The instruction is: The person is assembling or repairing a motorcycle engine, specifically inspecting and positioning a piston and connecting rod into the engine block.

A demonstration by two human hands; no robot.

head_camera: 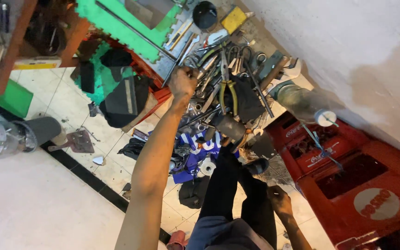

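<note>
Head view: we look down at our left hand (183,82), arm stretched out into a heap of metal hand tools (218,88) spread on the floor. Its fingers curl down among wrenches and rods, but we cannot tell whether the grip has closed on any one tool. Just beside it lie pliers with yellow-green handles (228,92). Our right hand (278,200) rests by the dark trouser leg (223,185), well apart from the heap, fingers loosely bent and holding nothing. A red crate (348,185) stands to the right, against a pale wall (348,51). A green foam mat (116,25) lies beyond the heap.
</note>
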